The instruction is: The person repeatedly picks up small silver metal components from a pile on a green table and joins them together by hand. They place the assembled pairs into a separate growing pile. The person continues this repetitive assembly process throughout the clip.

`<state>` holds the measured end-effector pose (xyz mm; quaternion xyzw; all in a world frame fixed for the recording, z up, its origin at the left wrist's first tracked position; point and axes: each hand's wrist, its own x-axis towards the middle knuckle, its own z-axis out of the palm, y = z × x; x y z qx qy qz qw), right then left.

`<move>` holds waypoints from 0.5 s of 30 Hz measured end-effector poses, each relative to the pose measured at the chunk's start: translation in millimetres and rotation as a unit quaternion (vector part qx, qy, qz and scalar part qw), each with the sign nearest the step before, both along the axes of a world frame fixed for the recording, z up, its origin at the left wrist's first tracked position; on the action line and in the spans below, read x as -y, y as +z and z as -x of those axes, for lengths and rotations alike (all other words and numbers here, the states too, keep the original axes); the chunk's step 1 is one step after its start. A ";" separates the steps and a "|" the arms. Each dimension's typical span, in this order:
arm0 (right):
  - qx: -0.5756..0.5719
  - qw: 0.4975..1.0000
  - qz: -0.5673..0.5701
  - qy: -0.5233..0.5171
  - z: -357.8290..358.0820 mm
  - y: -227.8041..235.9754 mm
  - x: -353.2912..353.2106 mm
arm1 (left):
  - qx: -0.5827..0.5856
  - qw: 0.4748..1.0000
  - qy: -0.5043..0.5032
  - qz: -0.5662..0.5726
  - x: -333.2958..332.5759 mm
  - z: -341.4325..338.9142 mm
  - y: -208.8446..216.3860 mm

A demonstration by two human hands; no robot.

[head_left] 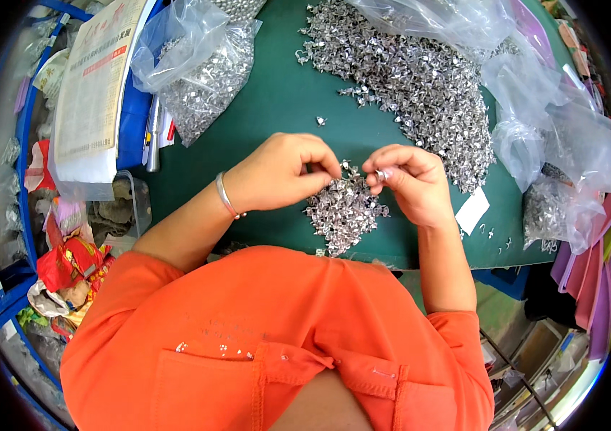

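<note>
A small heap of shiny silver metal pieces lies on the green tabletop near its front edge. My right hand, just right of the heap, pinches one small metal piece between thumb and fingers. Over the heap's left side, my left hand has its thumb and forefinger pressed together at the tips. Whatever those tips hold, if anything, is too small to make out. Farther back spreads a much larger pile of similar metal pieces. One loose metal piece rests alone beyond my left hand.
Clear plastic bags of metal parts stand at the back left and right. A white card lies right of my right hand. Printed paper hangs over a blue bin at left, above a clear tub.
</note>
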<state>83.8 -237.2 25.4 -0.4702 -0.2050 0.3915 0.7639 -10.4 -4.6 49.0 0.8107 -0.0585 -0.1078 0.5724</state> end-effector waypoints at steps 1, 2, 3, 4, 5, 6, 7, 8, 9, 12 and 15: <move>0.047 0.999 0.011 0.015 0.3 4.5 2.4 | -0.006 0.999 0.036 -0.003 -0.4 0.0 -1.8; 0.080 0.996 0.027 0.021 0.3 5.9 6.6 | -0.012 0.998 0.057 -0.013 -1.5 -0.5 -0.8; 0.113 0.992 0.043 0.027 0.6 6.7 9.2 | -0.019 0.997 0.078 -0.022 -2.7 -1.1 0.3; 0.182 0.978 0.103 0.009 0.5 8.4 8.8 | -0.003 0.996 0.084 -0.044 -3.5 -2.5 -0.9; 0.250 0.955 0.162 -0.009 0.2 10.0 8.0 | 0.025 0.994 0.084 -0.064 -3.7 -3.8 -4.8; 0.315 0.923 0.220 -0.027 0.5 11.2 7.1 | 0.053 0.992 0.083 -0.084 -3.3 -4.8 -10.8; 0.341 0.909 0.238 -0.033 2.2 11.9 4.3 | 0.083 0.988 0.081 -0.104 -2.6 -6.3 -14.3; 0.367 0.894 0.256 -0.039 5.4 12.4 -1.1 | 0.075 0.987 0.085 -0.117 -1.5 -6.9 -14.0; 0.392 0.877 0.273 -0.044 8.7 13.4 -6.9 | 0.125 0.973 0.113 -0.156 0.1 -8.6 -15.6; 0.416 0.853 0.316 -0.014 14.9 11.8 -14.0 | 0.239 0.921 0.184 -0.245 2.9 -18.9 -20.4; 0.386 0.858 0.338 0.002 13.5 13.1 -13.8 | 0.224 0.927 0.134 -0.268 -9.2 -28.1 -36.5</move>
